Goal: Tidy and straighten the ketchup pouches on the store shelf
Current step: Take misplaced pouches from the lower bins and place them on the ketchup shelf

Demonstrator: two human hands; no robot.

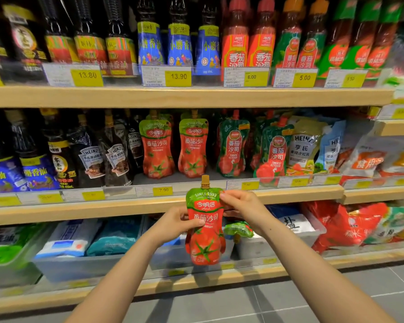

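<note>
I hold a red and green ketchup pouch (205, 229) with a gold cap upright in front of the middle shelf (149, 206). My left hand (175, 223) grips its left side at mid height. My right hand (243, 206) pinches its upper right corner. Two matching pouches (158, 148) (193, 146) stand upright side by side on the middle shelf just above. To their right stand darker green ketchup pouches (232, 148) (272, 155), the right one leaning forward. Another green pouch (239, 229) lies on the bottom shelf behind my right wrist.
Dark Heinz sauce pouches (117, 159) and bottles fill the middle shelf's left. Heinz salad dressing pouches (306, 148) stand on the right. Bottles line the top shelf (173, 96). Grey bins (79, 264) with bagged goods sit on the bottom shelf. Grey tiled floor lies below.
</note>
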